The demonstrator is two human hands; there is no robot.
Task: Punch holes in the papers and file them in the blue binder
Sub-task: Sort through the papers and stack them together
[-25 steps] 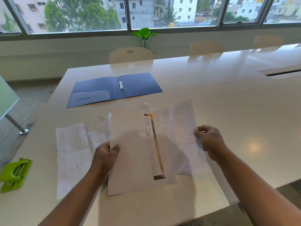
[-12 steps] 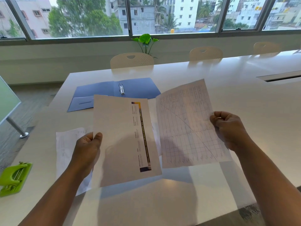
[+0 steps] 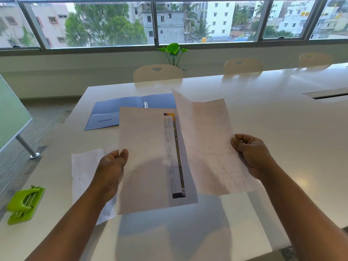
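We've got 2 hands up, well apart, each w/ its own sheet held above the table. Left hand point(image 3: 111, 168) pinches the left edge of the banner sheet point(image 3: 148, 159), thumb on top, fingers hidden behind the paper; sheet is mostly blank w/ a dark-and-yellow printed strip down its right side, text too small to read. Right hand point(image 3: 250, 155) has fingers curled round the right edge of the grid sheet point(image 3: 207, 144), which tilts up at its far corner; faint ruled lines on it, contents not legible. The 2 held sheets overlap in the middle, grid sheet's left edge over the banner sheet's right side. 3 sheets total: the third sheet point(image 3: 84, 170) lies flat on the table point(image 3: 282, 129) under the left forearm, partly covered by arm and banner sheet, print faint. 1 blue binder point(image 3: 113, 113) lies open flat farther out, left of centre, its metal rings point(image 3: 145, 103) showing at the spine; near right part hidden behind the held sheets. 1 green hole punch point(image 3: 25, 204) sits near the table's left edge, well apart from the papers. Beyond: 3 chairs point(image 3: 158, 72) along the far side, the rightmost washed out by glare, 1 potted plant point(image 3: 174, 51) w/ pot hidden behind a chair, windows point(image 3: 113, 23) cut off at top. Glass panel point(image 3: 9, 113) at far left is cut off by the frame.
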